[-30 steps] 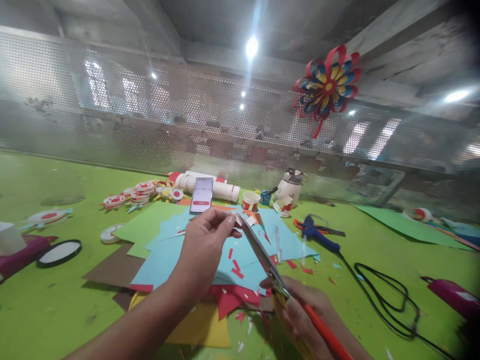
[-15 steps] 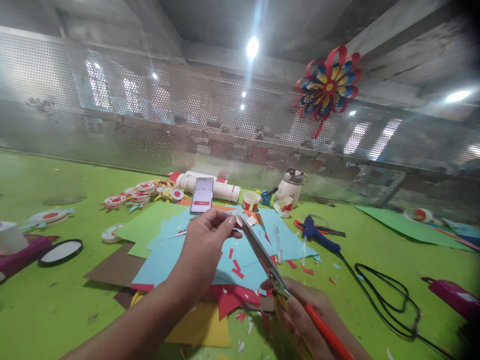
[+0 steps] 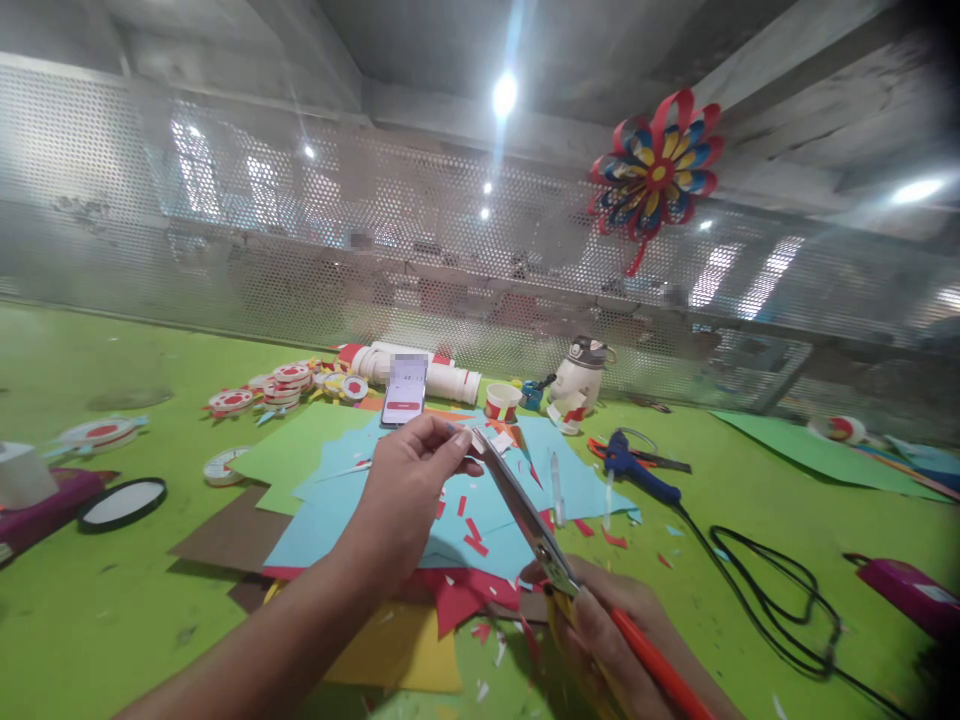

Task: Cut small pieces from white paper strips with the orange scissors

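My right hand point(image 3: 607, 620) is wrapped round the handles of a pair of scissors point(image 3: 525, 510), one handle orange-red, the other yellow. Their blades slant up and left, nearly together, with the tips close to my left fingertips. My left hand point(image 3: 416, 475) is closed in a pinch on a small white piece of paper point(image 3: 478, 441), mostly hidden by the fingers. Below both hands lie overlapping sheets of light blue paper point(image 3: 337, 530), with small red paper strips point(image 3: 475, 545) scattered on them.
A phone point(image 3: 405, 395) leans on paper cups point(image 3: 450, 384) at the back. Paper discs point(image 3: 292, 375) are piled left. A blue glue gun point(image 3: 637, 470) with a looping black cable lies right, near a paper cup point(image 3: 502, 402). A paper flower point(image 3: 660, 175) hangs above.
Both hands and the scissors stay almost in place. One more small red strip shows on the blue paper beside my left hand.
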`<state>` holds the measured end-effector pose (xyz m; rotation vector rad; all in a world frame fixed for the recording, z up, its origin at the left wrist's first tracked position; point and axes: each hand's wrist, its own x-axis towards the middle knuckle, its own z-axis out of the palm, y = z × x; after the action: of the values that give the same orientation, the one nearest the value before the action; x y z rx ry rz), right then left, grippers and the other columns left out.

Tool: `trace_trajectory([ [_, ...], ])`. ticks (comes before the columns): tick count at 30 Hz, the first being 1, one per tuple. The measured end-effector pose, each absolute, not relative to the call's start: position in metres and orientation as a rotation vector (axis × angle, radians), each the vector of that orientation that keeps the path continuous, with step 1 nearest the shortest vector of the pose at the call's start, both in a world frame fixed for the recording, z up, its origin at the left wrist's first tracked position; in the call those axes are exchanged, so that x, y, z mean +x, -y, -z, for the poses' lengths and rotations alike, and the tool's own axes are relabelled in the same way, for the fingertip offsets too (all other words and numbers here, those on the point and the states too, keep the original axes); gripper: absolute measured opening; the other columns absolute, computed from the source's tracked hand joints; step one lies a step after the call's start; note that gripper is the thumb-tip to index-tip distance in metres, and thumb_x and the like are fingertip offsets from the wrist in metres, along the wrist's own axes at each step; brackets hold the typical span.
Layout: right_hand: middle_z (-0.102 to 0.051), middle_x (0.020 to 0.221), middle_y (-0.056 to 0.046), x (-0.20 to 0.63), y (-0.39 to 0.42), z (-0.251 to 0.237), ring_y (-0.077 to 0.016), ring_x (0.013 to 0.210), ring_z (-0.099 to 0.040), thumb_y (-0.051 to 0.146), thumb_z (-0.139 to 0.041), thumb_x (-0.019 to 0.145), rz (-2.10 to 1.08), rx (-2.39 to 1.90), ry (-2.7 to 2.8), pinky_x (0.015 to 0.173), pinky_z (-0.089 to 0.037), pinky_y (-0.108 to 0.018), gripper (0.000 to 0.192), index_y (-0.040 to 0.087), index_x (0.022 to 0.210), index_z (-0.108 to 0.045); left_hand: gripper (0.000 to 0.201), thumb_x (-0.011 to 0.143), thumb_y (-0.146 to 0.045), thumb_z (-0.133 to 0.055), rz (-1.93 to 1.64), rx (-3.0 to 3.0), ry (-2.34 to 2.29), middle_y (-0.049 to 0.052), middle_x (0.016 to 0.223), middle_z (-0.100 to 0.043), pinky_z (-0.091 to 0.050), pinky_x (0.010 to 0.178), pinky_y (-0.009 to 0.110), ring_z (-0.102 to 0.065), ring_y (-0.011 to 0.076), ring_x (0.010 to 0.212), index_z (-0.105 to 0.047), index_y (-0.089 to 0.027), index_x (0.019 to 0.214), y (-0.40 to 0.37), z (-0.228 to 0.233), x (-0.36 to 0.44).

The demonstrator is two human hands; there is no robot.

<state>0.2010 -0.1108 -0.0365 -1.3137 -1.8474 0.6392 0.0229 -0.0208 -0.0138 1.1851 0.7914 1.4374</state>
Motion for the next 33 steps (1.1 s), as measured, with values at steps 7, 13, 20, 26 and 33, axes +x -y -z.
trace_trajectory([
  [7, -0.062, 0.061, -0.005, 0.201, 0.113, 0.034, -0.0196, 0.056, -0.058, 0.060, -0.034, 0.089, -0.645, -1.319, 1.847, 0.057, -0.051, -0.029, 0.056, 0.018, 0.098, -0.071, 0.011, 0.074, -0.023, -0.064, -1.435, 1.154, -0.789, 0.001, 0.069, -0.063, -0.044, 0.066, 0.027, -0.059, 0.0119, 0.063, -0.058, -0.014, 0.069, 0.022, 0.012, 0.023],
  [13, -0.061, 0.059, -0.005, 0.200, 0.113, 0.036, -0.0201, 0.055, -0.057, 0.064, -0.035, 0.087, -0.699, -1.316, 1.817, 0.055, -0.050, -0.029, 0.058, 0.019, 0.097, -0.071, 0.011, 0.072, -0.021, -0.065, -1.446, 1.143, -0.767, 0.000, 0.067, -0.063, -0.044, 0.066, 0.026, -0.058, 0.0116, 0.062, -0.058, -0.014, 0.067, 0.021, 0.012, 0.023],
  [20, -0.056, 0.057, -0.003, 0.200, 0.112, 0.042, -0.0176, 0.052, -0.050, 0.063, -0.035, 0.087, -0.675, -1.303, 1.784, 0.053, -0.046, -0.028, 0.057, 0.019, 0.097, -0.070, 0.012, 0.073, -0.022, -0.065, -1.436, 1.148, -0.781, 0.000, 0.066, -0.062, -0.045, 0.067, 0.027, -0.058, 0.0117, 0.062, -0.058, -0.014, 0.067, 0.020, 0.013, 0.023],
  [26, -0.051, 0.057, -0.001, 0.196, 0.115, 0.038, -0.0166, 0.053, -0.048, 0.059, -0.035, 0.089, -0.662, -1.298, 1.772, 0.052, -0.042, -0.026, 0.052, 0.020, 0.091, -0.069, 0.012, 0.073, -0.022, -0.066, -1.437, 1.125, -0.754, 0.001, 0.067, -0.063, -0.046, 0.068, 0.027, -0.058, 0.0117, 0.062, -0.059, -0.014, 0.067, 0.019, 0.013, 0.023],
  [33, -0.040, 0.053, 0.003, 0.203, 0.106, 0.050, -0.0107, 0.046, -0.035, 0.057, -0.036, 0.090, -0.926, -1.296, 1.714, 0.044, -0.033, -0.022, 0.047, 0.017, 0.074, -0.056, 0.012, 0.075, -0.023, -0.064, -1.418, 1.142, -0.721, 0.003, 0.072, -0.065, -0.048, 0.071, 0.029, -0.059, 0.0124, 0.066, -0.061, -0.014, 0.068, 0.020, 0.012, 0.023],
])
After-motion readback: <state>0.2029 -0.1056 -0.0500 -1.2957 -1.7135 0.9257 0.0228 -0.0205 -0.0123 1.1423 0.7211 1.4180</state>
